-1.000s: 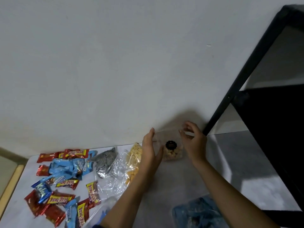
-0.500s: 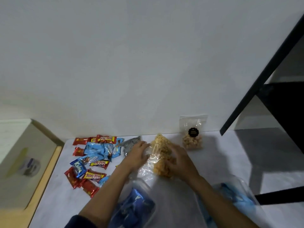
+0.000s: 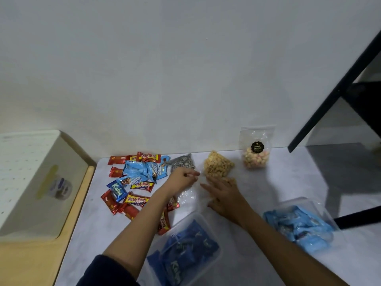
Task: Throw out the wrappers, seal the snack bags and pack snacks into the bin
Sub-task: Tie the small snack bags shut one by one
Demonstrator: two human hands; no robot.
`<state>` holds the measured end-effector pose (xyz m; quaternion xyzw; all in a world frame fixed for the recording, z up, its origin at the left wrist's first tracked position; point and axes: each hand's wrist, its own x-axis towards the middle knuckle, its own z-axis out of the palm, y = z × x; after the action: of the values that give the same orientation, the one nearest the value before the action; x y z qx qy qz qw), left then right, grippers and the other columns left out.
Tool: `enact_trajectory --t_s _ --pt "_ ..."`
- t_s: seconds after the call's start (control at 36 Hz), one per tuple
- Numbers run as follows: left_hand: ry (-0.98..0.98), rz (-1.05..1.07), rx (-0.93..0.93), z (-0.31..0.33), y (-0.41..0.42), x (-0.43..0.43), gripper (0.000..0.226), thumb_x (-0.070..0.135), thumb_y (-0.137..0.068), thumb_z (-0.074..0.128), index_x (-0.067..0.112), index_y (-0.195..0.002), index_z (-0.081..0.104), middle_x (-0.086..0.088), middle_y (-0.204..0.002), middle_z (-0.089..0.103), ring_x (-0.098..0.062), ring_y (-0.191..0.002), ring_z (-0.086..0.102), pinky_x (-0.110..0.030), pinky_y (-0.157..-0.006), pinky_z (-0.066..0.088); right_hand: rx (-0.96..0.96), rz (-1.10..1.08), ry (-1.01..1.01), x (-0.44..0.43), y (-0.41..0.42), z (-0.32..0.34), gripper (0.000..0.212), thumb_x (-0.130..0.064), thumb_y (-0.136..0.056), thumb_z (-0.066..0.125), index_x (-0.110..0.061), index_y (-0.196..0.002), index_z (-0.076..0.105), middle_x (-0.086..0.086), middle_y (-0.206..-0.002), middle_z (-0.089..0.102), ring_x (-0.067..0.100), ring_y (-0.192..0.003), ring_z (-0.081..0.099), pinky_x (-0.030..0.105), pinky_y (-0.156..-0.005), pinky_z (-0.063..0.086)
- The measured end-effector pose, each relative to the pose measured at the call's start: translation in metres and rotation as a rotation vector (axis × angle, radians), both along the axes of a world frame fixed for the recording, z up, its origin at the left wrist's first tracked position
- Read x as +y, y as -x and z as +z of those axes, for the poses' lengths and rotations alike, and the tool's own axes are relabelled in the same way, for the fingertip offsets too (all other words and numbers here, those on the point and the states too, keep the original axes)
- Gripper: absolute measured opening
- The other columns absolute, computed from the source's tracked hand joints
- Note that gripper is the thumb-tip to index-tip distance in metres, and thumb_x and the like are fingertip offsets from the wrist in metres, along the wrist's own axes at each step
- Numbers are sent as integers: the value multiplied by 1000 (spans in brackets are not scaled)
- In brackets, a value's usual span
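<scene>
room at centre right, clutter at left

bare table [image 3: 268, 193] lies open between the lower-centre bin [image 3: 216, 234] and lower-right bin [image 3: 317, 209]. wrapped snacks [image 3: 134, 182] crowd centre left; snack bag [image 3: 218, 166] and standing pouch [image 3: 255, 149] line the wall.

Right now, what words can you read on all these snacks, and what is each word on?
"beng-beng": on the red wrapper by the wall.
"beng-beng", upside down: on another red wrapper nearer the arms.
"Kalpa", as best I can read it: on a blue wrapper and a blue pack in the clear bin.
Black round sticker on the standing bag: too small to read.
Label on the white box: blurred.
</scene>
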<state>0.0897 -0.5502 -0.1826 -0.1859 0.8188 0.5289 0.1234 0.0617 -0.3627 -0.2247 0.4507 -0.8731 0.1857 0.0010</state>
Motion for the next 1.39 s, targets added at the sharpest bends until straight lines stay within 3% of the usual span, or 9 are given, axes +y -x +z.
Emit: enact_trajectory --t_s 0.25,0.42,0.58,0.69,0.86,1.06,1.14,1.22,1.39 --pt "-37 71 -9 25 13 15 22 -2 -87 50 -1 -100 67 -9 -68 60 -16 -58 52 -28 -59 45 -187 -75 304 14 3 1 40 -21 -84 56 -18 -123 59 11 -127 59 29 -115 56 45 -94 48" --pt "-270 214 54 43 19 25 18 0 -91 51 -8 -98 64 -9 -63 61 -7 -51 60 -16 -56 54 -395 -189 545 28 2 20 35 -2 -81 59 -11 -115 64 3 -117 56 3 -106 54 7 -88 43" --pt "-490 285 51 50 13 34 13 2 -88 55 -6 -91 65 -14 -75 65 -10 -64 66 -22 -73 58 -573 -345 640 41 -7 32 28 -9 -89 60 -27 -110 60 -4 -105 66 3 -94 63 15 -81 51" --pt "-233 189 120 48 3 39 12 0 -80 63 6 -88 70 -7 -76 67 -14 -69 64 -23 -70 56 -652 -424 689 45 -12 33 23 -8 -88 60 -21 -107 60 -4 -102 65 5 -92 63 7 -74 49" --pt "-56 162 245 48 -3 57 6 -1 -80 65 -1 -86 68 -3 -58 59 3 -38 51 -11 -49 46 -600 -532 731 56 -16 33 25 -5 -82 66 -17 -103 62 -2 -103 65 14 -98 61 4 -80 44" --pt "-108 128 289 42 -10 66 17 4 -80 68 15 -67 68 6 -48 58 -9 -47 52 -35 -66 50 -536 -553 755 73 -17 47 15 -1 -78 71 -8 -90 68 1 -88 70 -7 -80 63 6 -74 47" --pt "-42 77 350 43 -14 69 3 9 -79 71 8 -76 71 -4 -70 57 -14 -62 55 -30 -68 50 -561 -598 770 80 -15 51 7 0 -76 71 -6 -80 70 9 -80 69 -5 -69 62 7 -68 47" --pt "15 41 404 41 -20 70 9 10 -79 71 4 -85 71 -2 -80 52 -7 -70 51 -5 -64 42 -593 -623 744 87 -12 61 8 -3 -75 73 -10 -77 70 5 -79 68 1 -70 61 14 -68 50" --pt "-81 86 391 33 -27 74 6 8 -77 72 13 -81 72 -1 -74 66 -1 -67 58 -15 -70 48 -564 -629 626 95 -10 76 6 -7 -75 75 -8 -79 72 -1 -72 67 13 -68 60 27 -71 52"
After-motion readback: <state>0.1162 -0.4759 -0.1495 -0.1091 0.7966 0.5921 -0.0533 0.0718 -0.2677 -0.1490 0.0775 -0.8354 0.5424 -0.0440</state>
